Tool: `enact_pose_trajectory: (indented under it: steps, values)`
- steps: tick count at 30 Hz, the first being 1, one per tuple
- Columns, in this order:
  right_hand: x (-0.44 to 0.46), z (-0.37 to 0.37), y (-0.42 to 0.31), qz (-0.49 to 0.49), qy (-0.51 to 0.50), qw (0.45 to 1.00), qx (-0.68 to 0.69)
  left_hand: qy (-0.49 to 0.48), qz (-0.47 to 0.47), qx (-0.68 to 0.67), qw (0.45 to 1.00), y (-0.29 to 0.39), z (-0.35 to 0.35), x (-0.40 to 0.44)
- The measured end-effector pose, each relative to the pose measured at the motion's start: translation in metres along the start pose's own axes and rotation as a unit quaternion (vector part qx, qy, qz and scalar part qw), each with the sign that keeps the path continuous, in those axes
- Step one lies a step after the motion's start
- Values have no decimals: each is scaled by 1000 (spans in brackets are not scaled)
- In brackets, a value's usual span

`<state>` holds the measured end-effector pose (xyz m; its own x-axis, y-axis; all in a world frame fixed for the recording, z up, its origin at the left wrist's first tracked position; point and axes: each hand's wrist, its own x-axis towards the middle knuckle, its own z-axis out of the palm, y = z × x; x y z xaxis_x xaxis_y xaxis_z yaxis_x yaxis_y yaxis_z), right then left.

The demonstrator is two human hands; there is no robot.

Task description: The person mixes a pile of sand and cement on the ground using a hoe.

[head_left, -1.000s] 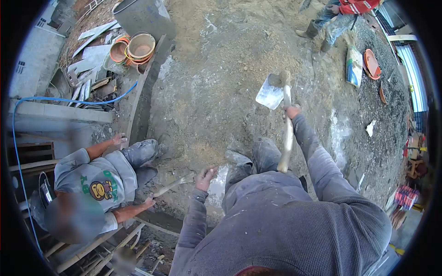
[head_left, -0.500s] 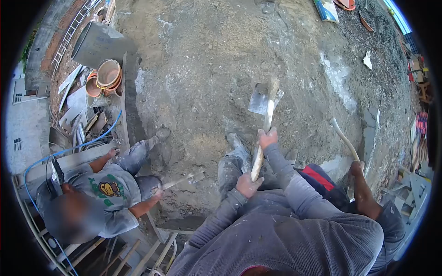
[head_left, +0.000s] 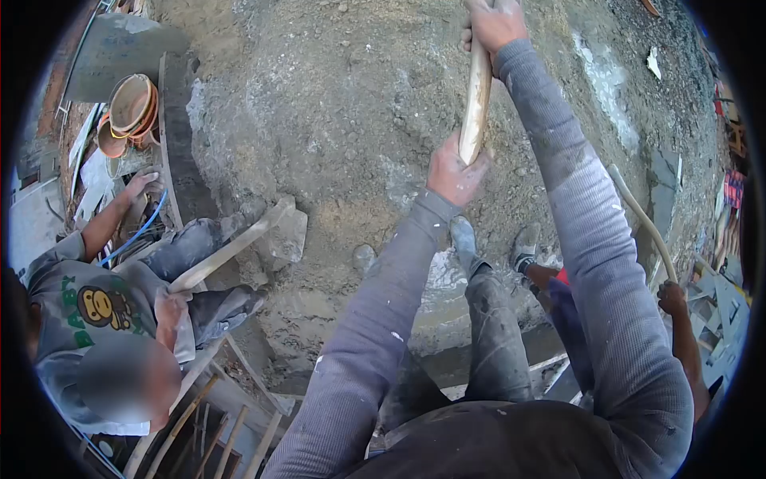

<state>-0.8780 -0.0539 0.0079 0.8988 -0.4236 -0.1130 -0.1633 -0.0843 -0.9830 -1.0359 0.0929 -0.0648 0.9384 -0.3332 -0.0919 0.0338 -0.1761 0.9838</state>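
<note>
Both my hands grip the wooden handle [head_left: 475, 104] of a hoe, held out in front of me over the sand and gravel mix. My left hand [head_left: 458, 172] is closed round the lower end of the handle. Farther up, my right hand [head_left: 496, 25] wraps round it near the top of the view. The hoe's blade is out of view now. Below my arms stand my dusty boots and trousers on the wet mix [head_left: 335, 215].
At left a person [head_left: 104, 295] sits with a hoe [head_left: 231, 243], its blade on the mix. Stacked buckets [head_left: 132, 108] stand beyond a board [head_left: 177, 144]. On the right, another person's hand [head_left: 672, 295] holds a curved wooden handle [head_left: 642, 207].
My arms have stretched forward and up with the hoe, whose blade has left the view. The left person's hoe has shifted, and that person's free hand has risen.
</note>
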Motion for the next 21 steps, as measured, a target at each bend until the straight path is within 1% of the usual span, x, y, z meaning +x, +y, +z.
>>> enact_pose_trajectory:
  steps: [1,2,3,5,7,8,9,10,11,12,14,15,16,17,18,19,20,21]
  values:
    - [27,20,46,-12,10,999,-32,30,72,18,997,-31,-9,31]
    - [38,46,98,-15,14,997,-76,1,6,-3,1000,-72,-22,53]
    - [46,72,151,1,3,991,-131,-1,-27,-30,999,-104,-32,64]
    - [36,124,269,69,-55,961,-262,-36,-120,-74,989,-189,-48,54]
    - [-3,157,374,131,-119,909,-377,-49,-286,-129,948,-256,-46,-14]
    - [-31,167,411,144,-140,885,-421,-13,-332,-185,925,-284,-30,-63]
    - [-48,178,434,133,-143,875,-443,26,-359,-235,903,-302,-18,-93]
    - [-61,183,453,102,-131,872,-460,38,-355,-269,895,-308,-15,-108]
    - [-88,175,423,186,-182,863,-432,49,-367,-305,877,-298,-7,-139]
    - [-110,166,395,263,-229,849,-397,54,-395,-310,863,-276,-7,-164]
    - [-157,158,374,281,-205,860,-374,51,-438,-319,839,-228,-20,-192]
    - [-188,154,373,309,-182,864,-354,47,-465,-322,824,-209,-32,-217]
    - [-221,140,355,376,-228,846,-302,44,-481,-287,827,-197,-37,-251]
    - [-279,135,383,360,-159,863,-318,25,-503,-273,820,-174,-43,-289]
    - [-332,121,367,403,-178,835,-329,13,-527,-261,809,-146,-51,-328]
    - [-397,107,366,376,-176,843,-343,-76,-577,-143,800,-123,-60,-373]
    - [-456,91,356,447,-179,818,-314,-48,-590,-144,793,-90,-64,-412]
    - [-518,79,345,499,-116,814,-273,-92,-650,-71,751,-52,-71,-427]
